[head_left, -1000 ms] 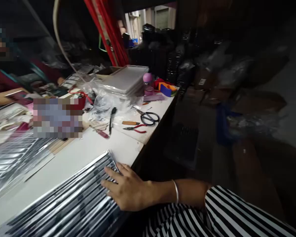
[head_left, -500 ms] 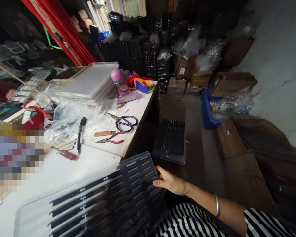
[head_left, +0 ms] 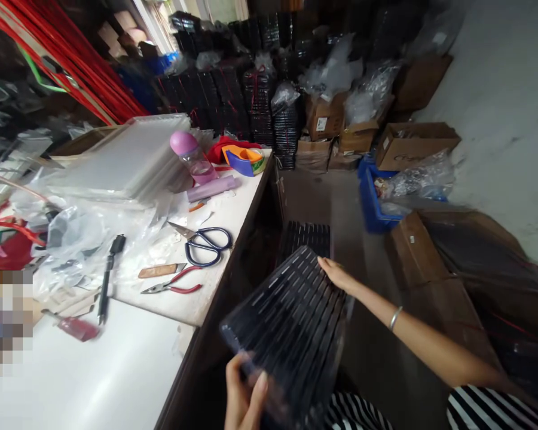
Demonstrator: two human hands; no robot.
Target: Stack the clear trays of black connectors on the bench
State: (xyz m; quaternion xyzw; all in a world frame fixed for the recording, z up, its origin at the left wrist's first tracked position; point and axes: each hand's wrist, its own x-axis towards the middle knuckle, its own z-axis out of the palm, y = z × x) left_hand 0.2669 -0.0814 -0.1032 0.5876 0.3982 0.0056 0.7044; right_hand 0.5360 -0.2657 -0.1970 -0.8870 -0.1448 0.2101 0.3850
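A black slotted tray (head_left: 291, 328) in a clear plastic cover is held tilted beside the table, over the floor. My left hand (head_left: 246, 394) grips its near left edge, thumb on top. My right hand (head_left: 336, 275) pinches the far right corner, fingers partly hidden behind the tray. Beyond it, lower down, lies another black slotted tray (head_left: 307, 234), partly covered by the held one.
The white table (head_left: 116, 370) at left bears scissors (head_left: 206, 246), red pliers (head_left: 174, 285), a knife (head_left: 161, 270), a black pen (head_left: 107, 280) and a pink-capped bottle (head_left: 195, 158). A blue crate (head_left: 372, 203) and cardboard boxes (head_left: 415, 146) stand at right.
The held tray has moved off the white table to the right, over the floor. My left hand has come into view on its near edge. The view has turned slightly right.
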